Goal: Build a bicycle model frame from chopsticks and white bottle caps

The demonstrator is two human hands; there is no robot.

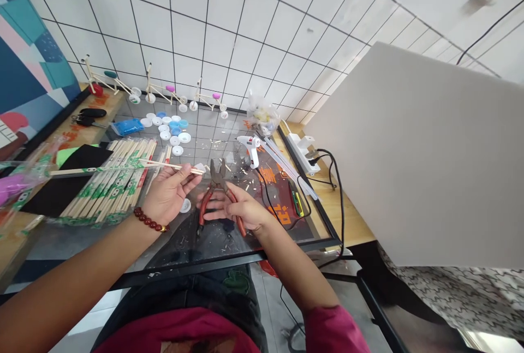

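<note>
My left hand (166,193), with a beaded bracelet at the wrist, pinches thin wooden chopsticks (161,164) between thumb and fingers. Their short ends point right, toward the pliers. In my right hand (245,208) are pliers (218,175) with red handles, their jaws spread and pointing away from me. The jaws are just right of the chopstick ends, with a small gap between. Below my left fingers lies a white bottle cap (185,205). Paper-wrapped chopsticks (118,178) lie in a row to the left of my left hand.
Several blue and white caps (165,128) lie behind my hands. Stick-built bike models (164,91) stand along the tiled wall. A white glue gun (250,148), glue sticks (289,165), a utility knife (296,201) and a power strip (302,151) are at right. Wood scraps litter the glass tabletop.
</note>
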